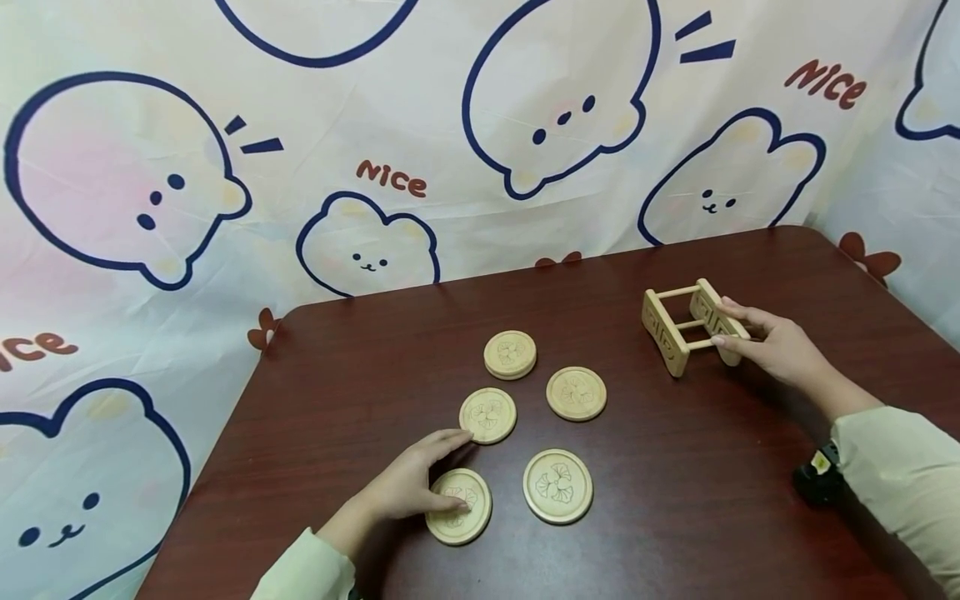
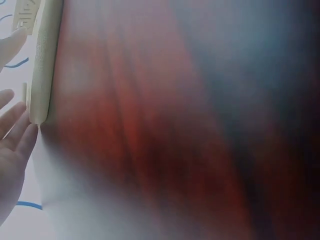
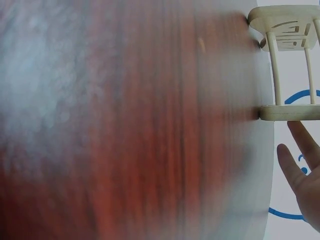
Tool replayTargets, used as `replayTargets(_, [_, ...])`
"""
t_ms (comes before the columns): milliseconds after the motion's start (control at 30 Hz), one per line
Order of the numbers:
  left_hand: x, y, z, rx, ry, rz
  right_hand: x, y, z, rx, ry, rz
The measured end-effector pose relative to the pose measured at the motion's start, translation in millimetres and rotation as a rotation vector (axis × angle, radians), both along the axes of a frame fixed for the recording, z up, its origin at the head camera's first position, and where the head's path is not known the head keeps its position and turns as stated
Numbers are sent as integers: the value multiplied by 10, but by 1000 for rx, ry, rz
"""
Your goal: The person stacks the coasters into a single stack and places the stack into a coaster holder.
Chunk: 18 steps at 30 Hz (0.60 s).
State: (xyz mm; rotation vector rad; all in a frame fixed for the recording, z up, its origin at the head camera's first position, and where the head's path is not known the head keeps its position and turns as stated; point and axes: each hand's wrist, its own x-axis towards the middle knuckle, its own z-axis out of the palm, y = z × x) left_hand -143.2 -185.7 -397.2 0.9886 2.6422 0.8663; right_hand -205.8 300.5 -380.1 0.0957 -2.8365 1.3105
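Several round wooden coasters with a carved leaf pattern lie on the table. My left hand [image 1: 408, 479] has its thumb over the near-left coaster [image 1: 455, 527], while its fingertips reach the edge of the coaster [image 1: 491, 412] behind. In the left wrist view a coaster [image 2: 44, 70] shows edge-on beside that hand's fingers. At the right, a small wooden rack [image 1: 660, 333] with carved end panels and thin rods stands on the table. My right hand [image 1: 776, 346] holds its right end panel by thumb and fingers. Part of that grip is hidden in the right wrist view.
Other coasters lie at the front [image 1: 557, 504], in the middle [image 1: 576, 382] and at the back [image 1: 510, 367], the last looking doubled. The dark red table [image 1: 360, 358] meets a cartoon-printed cloth [image 1: 480, 225] at its back edge.
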Motion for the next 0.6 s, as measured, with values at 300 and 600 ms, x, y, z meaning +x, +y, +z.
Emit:
replayTargets(300, [83, -44, -22, -3, 18, -48, -8, -1, -10, 12, 12, 0])
replayTargets(600, [127, -91, -30, -17, 24, -97, 1, -1, -2, 26, 15, 4])
